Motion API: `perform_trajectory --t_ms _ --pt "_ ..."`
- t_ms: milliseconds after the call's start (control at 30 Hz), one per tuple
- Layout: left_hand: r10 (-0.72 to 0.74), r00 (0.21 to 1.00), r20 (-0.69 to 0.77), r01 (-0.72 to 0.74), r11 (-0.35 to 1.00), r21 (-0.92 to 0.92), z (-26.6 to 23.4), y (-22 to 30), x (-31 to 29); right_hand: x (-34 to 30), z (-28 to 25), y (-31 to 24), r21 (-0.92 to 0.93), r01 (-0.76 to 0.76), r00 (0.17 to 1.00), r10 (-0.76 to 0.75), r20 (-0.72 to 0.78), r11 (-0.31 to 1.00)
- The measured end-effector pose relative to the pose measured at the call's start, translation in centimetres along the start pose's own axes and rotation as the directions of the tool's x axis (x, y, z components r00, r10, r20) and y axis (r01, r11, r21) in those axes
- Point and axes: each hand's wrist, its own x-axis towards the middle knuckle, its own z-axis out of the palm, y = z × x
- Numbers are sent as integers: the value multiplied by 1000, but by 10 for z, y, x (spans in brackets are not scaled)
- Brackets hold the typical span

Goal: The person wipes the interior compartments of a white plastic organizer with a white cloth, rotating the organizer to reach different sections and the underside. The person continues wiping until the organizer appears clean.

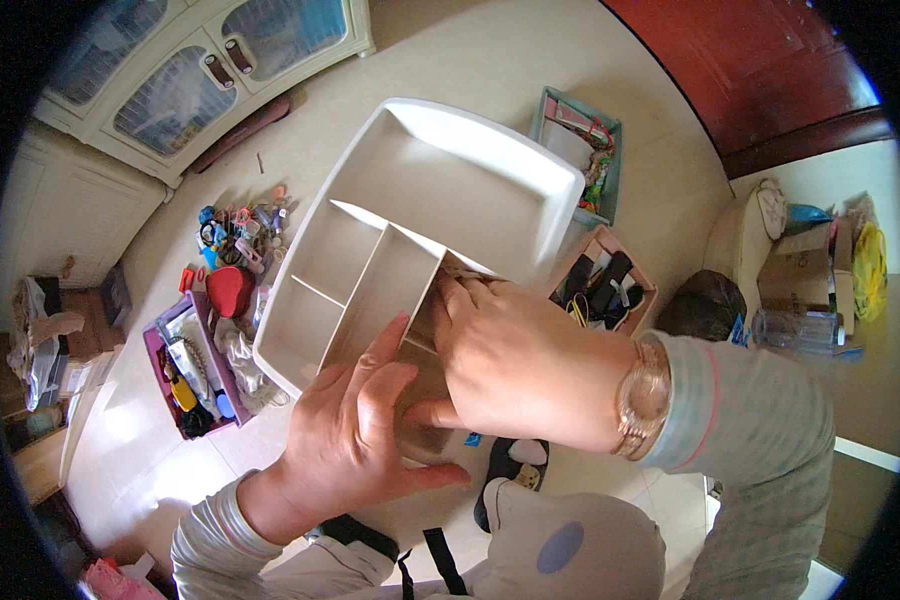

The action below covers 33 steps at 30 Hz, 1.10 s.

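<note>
A white plastic storage box (450, 180) lies in front of me, split by thin white dividers (370, 290) into one wide far compartment and several narrower ones. My left hand (355, 430) is at its near side, holding nothing, fingers apart and thumb stretched to the right. Its index fingertip reaches the near end of a middle compartment. My right hand (520, 350) bends over the box's right side. Its fingers curl down at the end of a divider, while the thumb points left beside the near compartment. The tips of the right fingers are partly hidden.
On the floor to the left lie a heap of small items (240, 240), a red heart-shaped case (230, 291) and a purple bin (159, 350). Right of the box are a green basket (618, 150) and a pink basket (650, 290). A white cabinet (185, 60) stands beyond.
</note>
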Motion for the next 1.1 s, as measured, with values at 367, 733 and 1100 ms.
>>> perform_trajectory --t_ms 367,733,1100 --pt "64 994 -89 -61 997 38 10 -10 -3 13 -20 23 553 -138 971 3 238 822" --pt "64 997 -37 -60 993 97 6 -9 -1 8 -23 9 681 -425 896 387 220 597" --pt "31 999 42 -32 999 20 2 -8 4 32 -23 21 657 -470 878 237 415 590"
